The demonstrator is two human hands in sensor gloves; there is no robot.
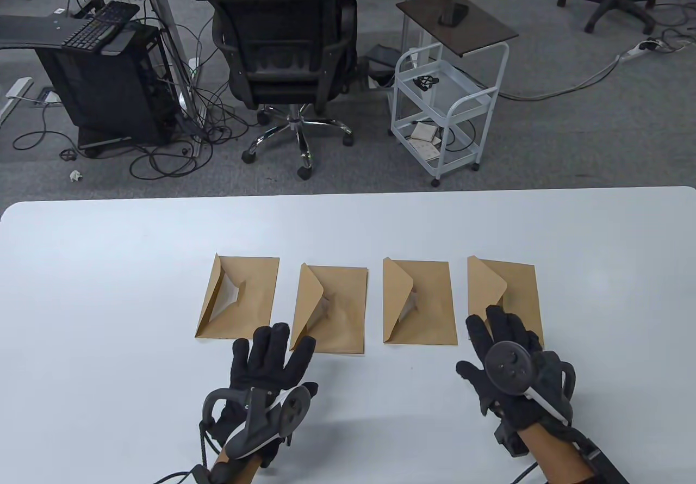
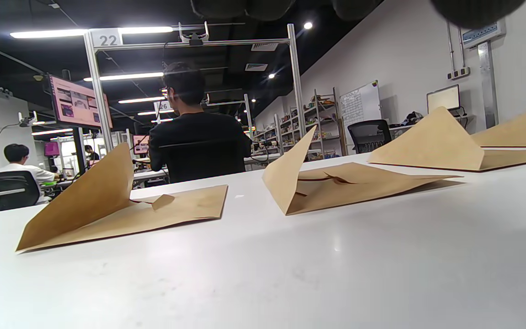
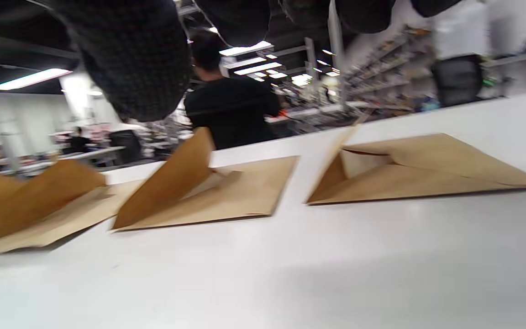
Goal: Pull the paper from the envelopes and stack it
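Note:
Four brown envelopes lie in a row on the white table [image 1: 109,288], each with its flap raised on the left side: the first [image 1: 239,296], second [image 1: 331,310], third [image 1: 418,302] and fourth [image 1: 505,293]. My left hand [image 1: 274,340] is open with fingers spread, holding nothing, just in front of the gap between the first and second envelopes. My right hand [image 1: 489,323] is open with fingers spread over the fourth envelope's near left corner; contact cannot be told. The left wrist view shows the first [image 2: 121,210] and second [image 2: 349,183] envelopes. The right wrist view shows the fourth [image 3: 427,173] and third [image 3: 213,192].
Beyond the table's far edge stand a black office chair [image 1: 283,54] and a white wire cart [image 1: 446,109] on the grey floor. Bare tabletop surrounds the row of envelopes on all sides.

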